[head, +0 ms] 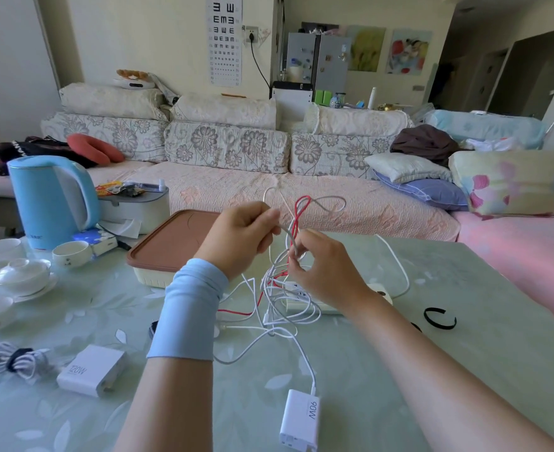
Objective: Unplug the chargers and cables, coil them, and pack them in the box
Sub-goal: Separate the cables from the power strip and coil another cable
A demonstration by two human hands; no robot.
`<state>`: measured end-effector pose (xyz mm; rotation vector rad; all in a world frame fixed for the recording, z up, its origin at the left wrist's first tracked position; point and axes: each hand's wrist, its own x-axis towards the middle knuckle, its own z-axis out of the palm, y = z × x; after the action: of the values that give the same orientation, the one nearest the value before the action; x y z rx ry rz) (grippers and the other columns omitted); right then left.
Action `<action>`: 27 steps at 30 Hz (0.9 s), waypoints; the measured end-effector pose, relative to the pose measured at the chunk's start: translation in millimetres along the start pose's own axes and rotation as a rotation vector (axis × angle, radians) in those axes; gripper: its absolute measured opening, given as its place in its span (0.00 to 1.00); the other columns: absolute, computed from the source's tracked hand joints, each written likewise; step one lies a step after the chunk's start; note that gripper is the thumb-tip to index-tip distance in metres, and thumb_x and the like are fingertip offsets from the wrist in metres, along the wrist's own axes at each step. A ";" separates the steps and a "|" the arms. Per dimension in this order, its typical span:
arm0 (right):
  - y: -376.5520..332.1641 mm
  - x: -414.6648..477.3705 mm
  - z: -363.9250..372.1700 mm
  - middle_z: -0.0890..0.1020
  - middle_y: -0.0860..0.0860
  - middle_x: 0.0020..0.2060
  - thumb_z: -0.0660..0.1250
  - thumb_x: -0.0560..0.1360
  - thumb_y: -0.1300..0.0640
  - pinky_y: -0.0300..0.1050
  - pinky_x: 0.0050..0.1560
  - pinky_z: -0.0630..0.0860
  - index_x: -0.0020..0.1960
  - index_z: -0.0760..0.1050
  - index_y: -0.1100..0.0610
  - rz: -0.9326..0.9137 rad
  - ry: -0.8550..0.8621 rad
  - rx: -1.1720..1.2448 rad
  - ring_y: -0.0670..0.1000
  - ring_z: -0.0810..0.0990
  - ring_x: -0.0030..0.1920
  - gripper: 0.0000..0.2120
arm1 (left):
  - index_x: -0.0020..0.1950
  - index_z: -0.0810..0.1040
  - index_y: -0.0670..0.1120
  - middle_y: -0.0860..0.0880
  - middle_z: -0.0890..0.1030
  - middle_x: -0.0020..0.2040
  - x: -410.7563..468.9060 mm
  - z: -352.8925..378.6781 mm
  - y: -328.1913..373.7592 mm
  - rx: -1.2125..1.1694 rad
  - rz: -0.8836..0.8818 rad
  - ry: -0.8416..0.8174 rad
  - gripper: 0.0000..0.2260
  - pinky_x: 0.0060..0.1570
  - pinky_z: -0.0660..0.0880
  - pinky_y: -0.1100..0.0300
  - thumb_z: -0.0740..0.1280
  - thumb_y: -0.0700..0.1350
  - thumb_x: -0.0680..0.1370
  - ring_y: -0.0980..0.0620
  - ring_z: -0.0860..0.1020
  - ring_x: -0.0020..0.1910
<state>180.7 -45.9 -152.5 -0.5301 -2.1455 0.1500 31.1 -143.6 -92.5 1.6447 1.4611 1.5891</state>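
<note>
Just above the long white plastic power strip, the left hand and right hand hold fingers curled tight on tangled thin white and red cables hanging down toward it.

Blue kettle near white teacup; floral sofa behind.

power strip partly hidden behind right hand and cables

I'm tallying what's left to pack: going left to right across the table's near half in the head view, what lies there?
Coiled cable bundle → 120W charger → 90W charger → black strap. The held cable tangle overlaps, so it's omitted.
</note>
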 end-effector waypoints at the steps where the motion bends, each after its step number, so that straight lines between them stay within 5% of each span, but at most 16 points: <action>1: 0.1 1.4 -0.2 0.74 0.48 0.34 0.69 0.69 0.67 0.46 0.41 0.74 0.38 0.70 0.56 0.000 0.035 -0.003 0.49 0.74 0.37 0.10 | 0.36 0.75 0.42 0.53 0.68 0.22 0.3 1.3 -0.5 -0.045 0.026 0.037 0.15 0.25 0.61 0.65 0.61 0.43 0.82 0.55 0.63 0.24; 8: 11.6 6.0 -2.7 0.69 0.49 0.28 0.68 0.68 0.65 0.47 0.33 0.68 0.35 0.63 0.54 0.173 0.072 -0.111 0.51 0.68 0.30 0.14 | 0.33 0.74 0.47 0.44 0.71 0.26 2.3 16.8 6.3 -0.163 0.149 0.195 0.13 0.26 0.60 0.62 0.62 0.48 0.77 0.53 0.63 0.25; 14: 32.3 0.4 -13.7 0.75 0.47 0.35 0.64 0.66 0.66 0.44 0.35 0.67 0.38 0.73 0.52 0.311 0.141 -0.231 0.51 0.72 0.36 0.10 | 0.33 0.73 0.44 0.56 0.67 0.22 3.4 6.7 6.8 -0.299 0.176 0.428 0.15 0.25 0.59 0.64 0.61 0.44 0.80 0.58 0.62 0.23; 17: 38.2 -2.3 -15.4 0.79 0.49 0.38 0.66 0.73 0.60 0.45 0.37 0.70 0.42 0.76 0.53 0.398 0.149 -0.277 0.54 0.76 0.39 0.04 | 0.33 0.74 0.48 0.54 0.70 0.25 1.8 8.1 -0.5 -0.109 0.193 0.624 0.14 0.31 0.64 0.59 0.61 0.49 0.79 0.55 0.67 0.26; 20: 36.9 -5.2 -16.8 0.77 0.52 0.32 0.58 0.82 0.51 0.48 0.33 0.63 0.40 0.74 0.56 0.395 0.109 -0.394 0.58 0.75 0.35 0.15 | 0.37 0.75 0.49 0.53 0.73 0.29 1.0 11.5 -6.8 0.183 0.054 0.782 0.15 0.37 0.68 0.55 0.58 0.53 0.80 0.45 0.74 0.35; 23: 33.7 -6.0 -21.9 0.78 0.54 0.30 0.57 0.83 0.49 0.46 0.31 0.55 0.38 0.74 0.56 0.371 0.132 -0.598 0.59 0.73 0.31 0.19 | 0.45 0.77 0.47 0.46 0.79 0.40 1.2 5.9 -21.4 0.650 -0.269 0.725 0.13 0.40 0.65 0.54 0.57 0.53 0.80 0.41 0.72 0.44; 25: 33.2 -7.4 -22.4 0.79 0.54 0.29 0.60 0.82 0.51 0.44 0.30 0.55 0.37 0.73 0.57 0.288 0.147 -0.618 0.59 0.76 0.30 0.17 | 0.52 0.78 0.49 0.43 0.80 0.51 0.6 2.2 -30.2 0.834 -0.275 0.638 0.08 0.48 0.66 0.51 0.60 0.47 0.78 0.40 0.72 0.52; 27: 34.4 -6.4 -18.8 0.79 0.53 0.31 0.61 0.81 0.51 0.43 0.30 0.58 0.38 0.74 0.57 0.202 0.100 -0.604 0.59 0.77 0.31 0.16 | 0.58 0.78 0.51 0.44 0.79 0.56 1.5 3.4 -36.0 0.854 -0.173 0.564 0.15 0.54 0.65 0.50 0.62 0.39 0.74 0.39 0.71 0.56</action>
<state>209.9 -19.3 -156.3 -1.0758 -2.0179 -0.4207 20.2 -128.2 -123.4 1.4064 2.7775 1.4786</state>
